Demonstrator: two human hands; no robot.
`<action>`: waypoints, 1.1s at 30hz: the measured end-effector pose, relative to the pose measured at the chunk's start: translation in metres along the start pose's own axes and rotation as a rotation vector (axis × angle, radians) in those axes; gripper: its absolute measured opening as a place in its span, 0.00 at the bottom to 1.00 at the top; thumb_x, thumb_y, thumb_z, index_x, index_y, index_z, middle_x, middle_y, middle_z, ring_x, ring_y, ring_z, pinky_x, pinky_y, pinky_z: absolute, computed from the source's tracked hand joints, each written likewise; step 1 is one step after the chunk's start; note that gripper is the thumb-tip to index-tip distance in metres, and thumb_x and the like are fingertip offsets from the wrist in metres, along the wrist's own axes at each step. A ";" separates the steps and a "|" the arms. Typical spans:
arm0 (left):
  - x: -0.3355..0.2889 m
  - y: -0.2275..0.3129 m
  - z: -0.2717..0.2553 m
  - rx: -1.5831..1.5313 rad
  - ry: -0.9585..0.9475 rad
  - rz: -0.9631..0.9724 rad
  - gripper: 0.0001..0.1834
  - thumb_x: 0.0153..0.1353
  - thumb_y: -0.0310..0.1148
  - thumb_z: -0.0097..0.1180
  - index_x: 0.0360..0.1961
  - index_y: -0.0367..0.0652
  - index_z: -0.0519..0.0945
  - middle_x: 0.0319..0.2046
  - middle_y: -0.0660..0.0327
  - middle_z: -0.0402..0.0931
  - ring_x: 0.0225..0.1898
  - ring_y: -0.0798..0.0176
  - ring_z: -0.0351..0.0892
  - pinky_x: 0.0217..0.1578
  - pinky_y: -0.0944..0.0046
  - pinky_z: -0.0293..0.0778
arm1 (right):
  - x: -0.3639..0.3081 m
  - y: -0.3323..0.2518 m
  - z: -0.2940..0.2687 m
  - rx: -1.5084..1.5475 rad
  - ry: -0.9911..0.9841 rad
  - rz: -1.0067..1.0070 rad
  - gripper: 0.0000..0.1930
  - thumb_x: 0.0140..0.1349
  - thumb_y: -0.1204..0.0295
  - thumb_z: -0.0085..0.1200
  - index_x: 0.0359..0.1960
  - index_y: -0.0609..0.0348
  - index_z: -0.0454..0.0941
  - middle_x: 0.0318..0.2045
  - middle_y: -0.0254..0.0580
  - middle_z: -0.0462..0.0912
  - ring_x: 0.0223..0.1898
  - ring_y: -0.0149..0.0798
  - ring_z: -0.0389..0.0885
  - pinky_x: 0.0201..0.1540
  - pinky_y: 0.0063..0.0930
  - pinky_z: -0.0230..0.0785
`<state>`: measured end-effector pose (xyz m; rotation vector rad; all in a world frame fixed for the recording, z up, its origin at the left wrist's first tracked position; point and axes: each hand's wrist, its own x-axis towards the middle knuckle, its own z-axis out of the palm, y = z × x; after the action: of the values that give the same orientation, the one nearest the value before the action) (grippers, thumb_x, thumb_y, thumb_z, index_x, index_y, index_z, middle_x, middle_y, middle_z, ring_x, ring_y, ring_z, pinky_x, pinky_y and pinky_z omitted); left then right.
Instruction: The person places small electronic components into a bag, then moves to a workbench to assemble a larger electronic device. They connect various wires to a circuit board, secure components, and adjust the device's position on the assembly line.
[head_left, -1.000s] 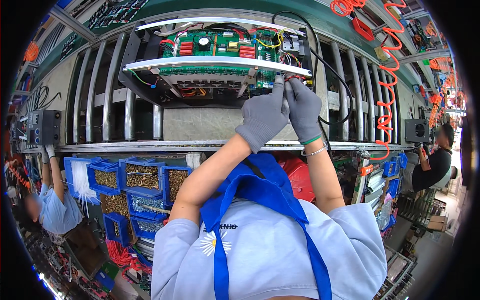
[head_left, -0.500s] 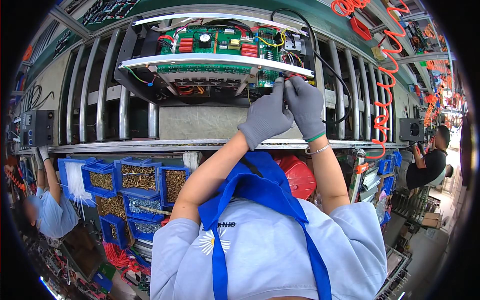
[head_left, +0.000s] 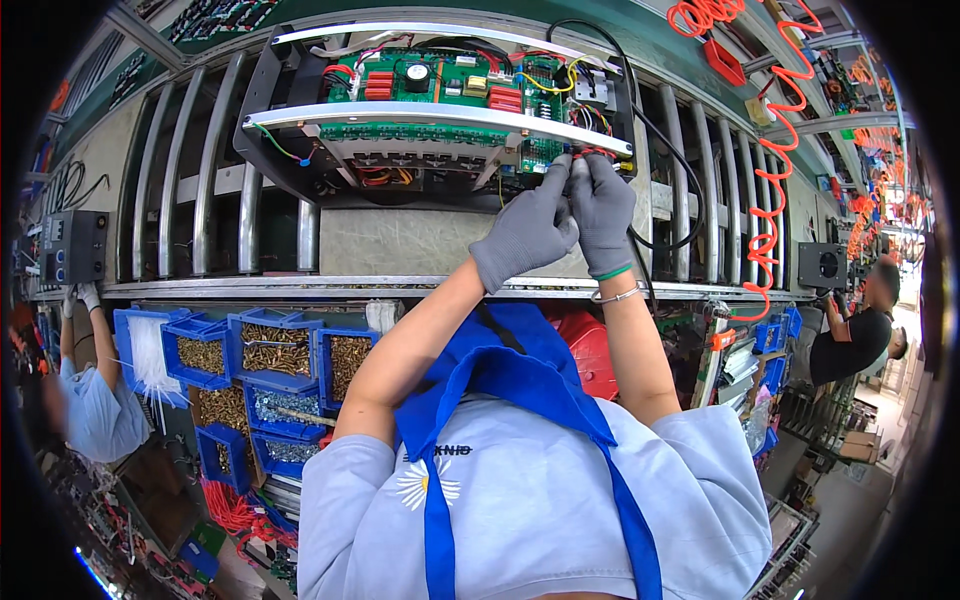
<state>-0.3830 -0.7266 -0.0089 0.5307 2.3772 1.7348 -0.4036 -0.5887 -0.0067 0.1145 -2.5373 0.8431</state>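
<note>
An open electronics chassis (head_left: 262,115) lies at the far side of the line, with a green circuit board (head_left: 445,80) between two silver rails (head_left: 420,117). Both my hands wear grey knit gloves and meet at its right front, below the near rail. My left hand (head_left: 528,232) has thumb and fingers pinched beside a smaller green board (head_left: 538,150). Close against it, my right hand (head_left: 604,215) is also closed, fingertips by thin wires there. Whatever the fingertips hold is hidden by the gloves. A black cable (head_left: 672,130) loops around the chassis's right side.
Metal rollers (head_left: 203,170) run left and right of a flat plate (head_left: 400,245) under the chassis. Blue bins (head_left: 270,350) of screws stand at near left. A coiled orange air hose (head_left: 768,200) hangs at right. Other people work at both sides, with a dark box (head_left: 75,250) at left.
Both hands stay at the chassis's right front corner, shifted very slightly left. The chassis appears slightly lower and farther right in view. My fingers remain closed.
</note>
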 end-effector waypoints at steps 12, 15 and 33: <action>0.032 0.023 -0.139 0.768 1.000 0.706 0.22 0.60 0.35 0.58 0.55 0.42 0.77 0.28 0.63 0.81 0.28 0.59 0.79 0.35 0.60 0.75 | 0.005 -0.008 -0.009 -0.208 -0.042 -0.059 0.09 0.65 0.64 0.52 0.29 0.54 0.76 0.21 0.48 0.79 0.24 0.53 0.80 0.25 0.43 0.68; 0.044 0.012 -0.158 0.945 0.931 0.595 0.20 0.60 0.39 0.59 0.53 0.46 0.79 0.26 0.63 0.81 0.29 0.58 0.80 0.34 0.59 0.74 | 0.008 -0.014 -0.014 -0.313 -0.082 -0.077 0.10 0.65 0.64 0.52 0.28 0.54 0.76 0.21 0.48 0.79 0.24 0.53 0.80 0.25 0.44 0.69; 0.044 -0.002 -0.146 0.966 0.751 0.351 0.08 0.57 0.41 0.59 0.36 0.56 0.84 0.16 0.62 0.77 0.19 0.55 0.77 0.23 0.57 0.71 | 0.015 -0.012 -0.020 -0.433 -0.182 -0.169 0.07 0.63 0.64 0.54 0.35 0.51 0.80 0.21 0.48 0.80 0.23 0.52 0.81 0.24 0.44 0.71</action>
<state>-0.4715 -0.8411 0.0397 0.4431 3.8431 0.7818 -0.4065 -0.5857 0.0206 0.2707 -2.7683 0.2168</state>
